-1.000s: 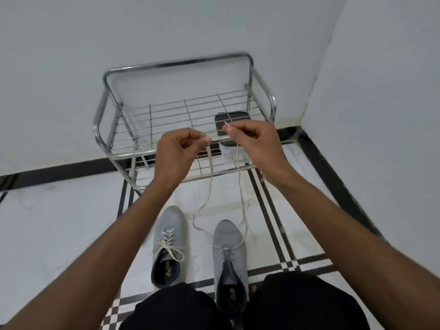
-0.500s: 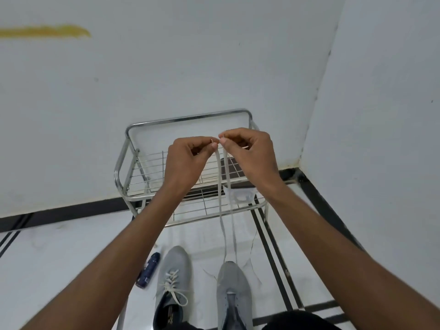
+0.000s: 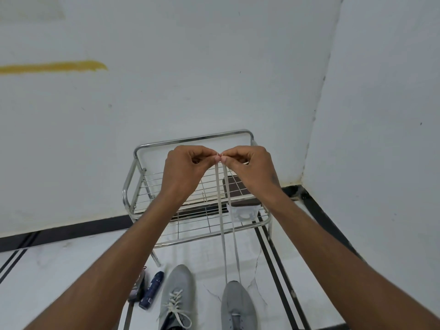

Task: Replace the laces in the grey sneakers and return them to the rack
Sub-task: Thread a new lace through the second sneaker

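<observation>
1. Both hands meet at the centre of the frame: the left hand (image 3: 185, 170) and the right hand (image 3: 250, 166) each pinch one end of the pale lace (image 3: 222, 210), fingertips nearly touching, fingers curled tight on it.
2. From that pinch, both strands of the lace run taut down to the right sneaker (image 3: 238, 306) at the bottom of the frame, where only the lowest eyelets seem threaded.
3. Risk, as I judge it: uneven ends if one tip slips, or the light shoe lifting and tipping under the pull.
4. Just left stands the left sneaker (image 3: 176, 296), already laced, apart from its mate.
5. Behind the strands, the wire rack (image 3: 192, 140) could snag a swinging lace; a dark box (image 3: 240, 191) and a clear packet (image 3: 245, 211) fill its right end.
6. Free floor lies lower left, past a dark bottle (image 3: 152, 290); two walls close the corner at right.
</observation>
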`<state>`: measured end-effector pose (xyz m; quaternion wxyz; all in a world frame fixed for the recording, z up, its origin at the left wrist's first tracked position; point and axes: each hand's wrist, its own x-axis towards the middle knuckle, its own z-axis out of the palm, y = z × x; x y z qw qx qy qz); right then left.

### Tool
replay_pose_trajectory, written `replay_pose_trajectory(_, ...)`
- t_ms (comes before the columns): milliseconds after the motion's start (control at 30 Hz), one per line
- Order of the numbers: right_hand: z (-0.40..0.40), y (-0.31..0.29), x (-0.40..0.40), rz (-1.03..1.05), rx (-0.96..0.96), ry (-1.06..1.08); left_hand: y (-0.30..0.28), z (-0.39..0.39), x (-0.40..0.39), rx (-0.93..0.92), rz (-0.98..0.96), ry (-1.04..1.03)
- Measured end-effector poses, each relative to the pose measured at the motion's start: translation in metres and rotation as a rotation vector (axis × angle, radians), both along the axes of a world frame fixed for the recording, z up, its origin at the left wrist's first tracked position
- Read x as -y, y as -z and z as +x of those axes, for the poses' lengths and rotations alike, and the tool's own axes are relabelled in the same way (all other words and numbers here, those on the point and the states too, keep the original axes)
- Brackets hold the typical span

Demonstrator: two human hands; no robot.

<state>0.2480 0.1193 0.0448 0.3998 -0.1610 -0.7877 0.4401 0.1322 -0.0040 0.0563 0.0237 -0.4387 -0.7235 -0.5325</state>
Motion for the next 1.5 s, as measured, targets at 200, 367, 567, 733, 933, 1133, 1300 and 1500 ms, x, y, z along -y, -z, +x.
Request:
replay_pose_trajectory(200, 0.003, -0.003, -0.001, 0.003, -0.003, 0.012, -0.003, 0.002, 0.0, 0.003, -0.019, -0.007)
replay_pose_trajectory(367, 0.007, -0.009, -0.003, 0.022, -0.004, 0.009, -0.007, 0.006, -0.003, -0.017, -0.026, 0.005)
replay_pose_trajectory(567, 0.01, -0.008, -0.006, 0.029, -0.008, -0.008, -0.007, 0.006, -0.004, -0.024, -0.023, 0.014)
replay_pose_trajectory(733, 0.007, -0.002, -0.009, 0.011, -0.008, -0.013, 0.003, 0.001, -0.004, -0.017, -0.014, 0.012)
replay_pose_trajectory(933, 0.005, 0.038, -0.012, -0.057, 0.059, -0.023, 0.041, -0.009, 0.001, 0.013, -0.074, -0.011)
replay_pose_trajectory(1133, 0.017, 0.164, -0.005, -0.108, 0.39, -0.108, 0.164, -0.016, 0.026, 0.045, -0.41, -0.082)
replay_pose_trajectory(1300, 0.045, 0.28, 0.004, -0.14, 0.711, -0.237, 0.273, -0.018, 0.055, 0.003, -0.774, -0.134)
replay_pose_trajectory(1500, 0.068, 0.376, 0.017, -0.278, 0.854, -0.224, 0.374, 0.022, 0.065, 0.08, -0.923, -0.022)
